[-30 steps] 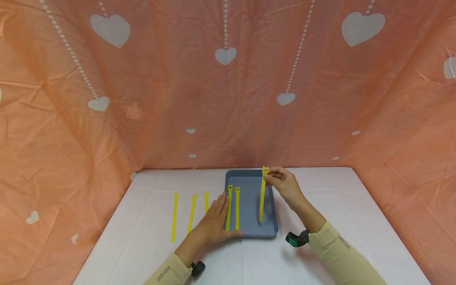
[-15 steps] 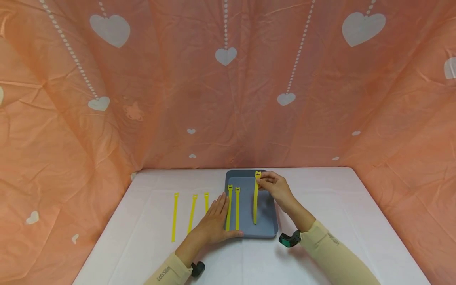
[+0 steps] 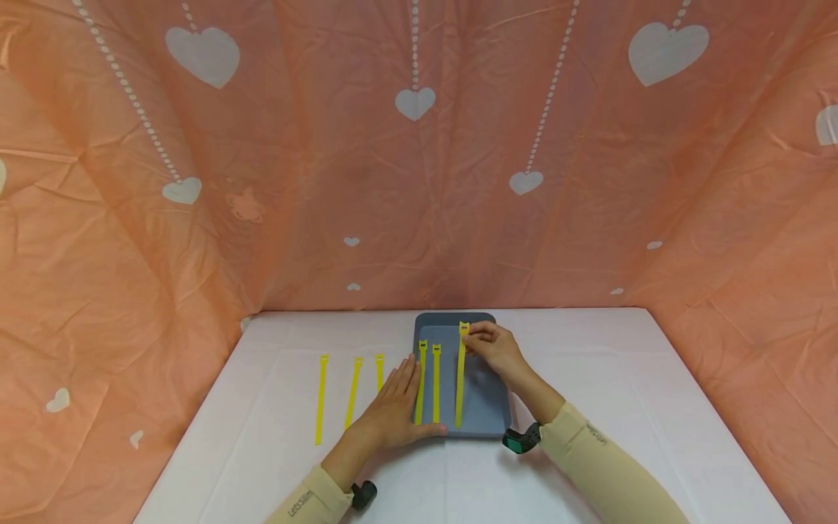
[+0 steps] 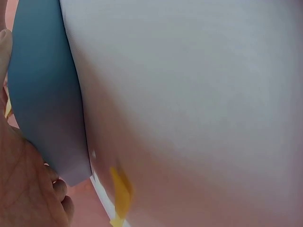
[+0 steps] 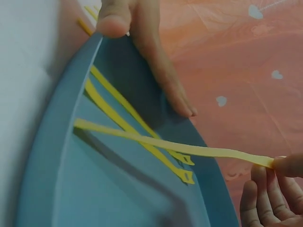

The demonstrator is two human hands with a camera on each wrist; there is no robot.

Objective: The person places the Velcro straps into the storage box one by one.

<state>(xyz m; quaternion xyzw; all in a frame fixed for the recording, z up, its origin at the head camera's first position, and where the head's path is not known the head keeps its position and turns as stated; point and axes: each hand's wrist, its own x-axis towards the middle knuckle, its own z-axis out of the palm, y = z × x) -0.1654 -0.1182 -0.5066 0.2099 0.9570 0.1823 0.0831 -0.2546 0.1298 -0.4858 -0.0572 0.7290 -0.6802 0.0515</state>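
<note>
My right hand (image 3: 499, 351) pinches a yellow cable tie (image 3: 460, 386) just below its slotted head, between thumb and fingers. That tie slants down over the blue-grey tray (image 3: 487, 407); in the right wrist view its tail end (image 5: 85, 125) is at the tray's near wall, with a shadow below. Two more yellow ties (image 3: 436, 386) lie side by side in the tray's left part, heads away from me. My left hand (image 3: 394, 407) rests flat with straight fingers along the tray's left edge, its thumb at the near left corner.
Left of the tray, several yellow ties (image 3: 321, 400) lie spaced out on the white table (image 3: 262, 466), one partly behind the left hand. A peach curtain with white hearts (image 3: 458, 240) encloses the table's back and sides. Both wrists wear small black cameras (image 3: 521, 439).
My right hand has moved left and slightly nearer with its cable tie, from the tray's right side to beside the two lying ties. The left hand has stayed in place.
</note>
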